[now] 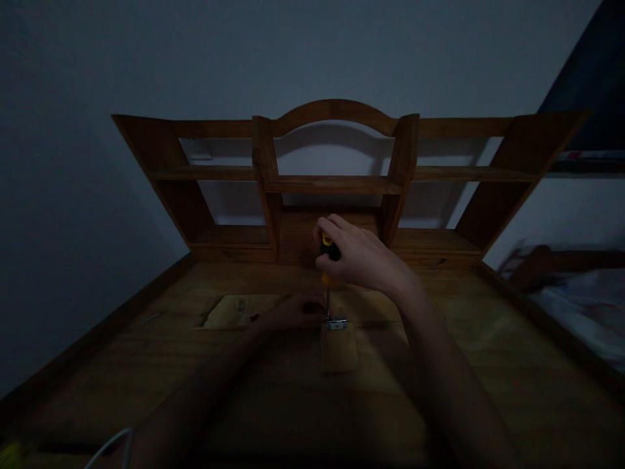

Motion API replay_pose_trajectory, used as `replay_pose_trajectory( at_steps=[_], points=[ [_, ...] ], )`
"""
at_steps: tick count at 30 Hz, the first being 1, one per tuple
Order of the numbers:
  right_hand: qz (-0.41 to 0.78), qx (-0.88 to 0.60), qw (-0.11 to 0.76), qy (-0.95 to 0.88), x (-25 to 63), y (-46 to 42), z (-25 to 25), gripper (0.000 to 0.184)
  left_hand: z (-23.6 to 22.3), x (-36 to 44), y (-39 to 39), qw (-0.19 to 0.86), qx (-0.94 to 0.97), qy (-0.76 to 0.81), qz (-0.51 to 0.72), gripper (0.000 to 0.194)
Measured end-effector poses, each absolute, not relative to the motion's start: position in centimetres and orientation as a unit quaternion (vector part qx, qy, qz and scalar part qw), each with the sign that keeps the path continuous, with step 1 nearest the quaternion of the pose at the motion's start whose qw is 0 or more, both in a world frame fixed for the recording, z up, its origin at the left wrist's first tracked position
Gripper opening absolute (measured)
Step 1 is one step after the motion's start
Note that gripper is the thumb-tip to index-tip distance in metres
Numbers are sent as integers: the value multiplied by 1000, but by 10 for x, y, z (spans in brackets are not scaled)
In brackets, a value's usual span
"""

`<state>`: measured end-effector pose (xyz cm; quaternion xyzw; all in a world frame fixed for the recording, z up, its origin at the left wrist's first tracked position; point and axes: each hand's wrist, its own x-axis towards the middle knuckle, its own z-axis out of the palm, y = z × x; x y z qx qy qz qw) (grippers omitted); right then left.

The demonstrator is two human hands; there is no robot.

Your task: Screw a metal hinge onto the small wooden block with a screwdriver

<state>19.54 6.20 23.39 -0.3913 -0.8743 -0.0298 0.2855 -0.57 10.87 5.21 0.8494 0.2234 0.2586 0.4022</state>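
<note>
My right hand [349, 251] is wrapped around the yellow and black handle of a screwdriver [326, 280]. The screwdriver stands upright, its shaft pointing down to a small metal hinge [336, 324]. This hinge lies at the far end of a light wooden block [339, 352] on the desk. Low in the shadow, my left hand [297, 309] is closed just left of the shaft and hinge. Its fingertips are dark, and what they pinch cannot be made out. Whether a screw sits under the screwdriver tip is too small to tell.
Pale flat wooden pieces [239, 311] lie on the desk [463, 352] beside and behind my left hand. A wooden shelf unit [334, 185] rises at the back against the wall. A white cable [110, 443] loops at the lower left. The room is dim.
</note>
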Motion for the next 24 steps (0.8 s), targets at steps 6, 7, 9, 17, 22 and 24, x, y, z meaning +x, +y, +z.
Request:
replay_pose_trajectory(
  at_steps=[6,7,9,17,22,24],
  points=[
    [-56,-393,284,-872,193,65,233,10,55,-5,106,399,845,241,262,22],
    [-55,-389,286,-874,193,64,234,8,55,-5,106,399,845,241,262,22],
    [-47,-382,286,-877,194,63,234,13,56,-5,105,402,843,244,263,23],
    [-70,-375,282,-880,193,66,236,21,65,-2,100,413,837,246,261,28],
    [-46,-361,297,-883,193,61,237,18,58,-4,106,408,846,227,258,26],
    [-38,-371,299,-878,194,61,236,19,55,-5,107,409,848,222,253,24]
  ],
)
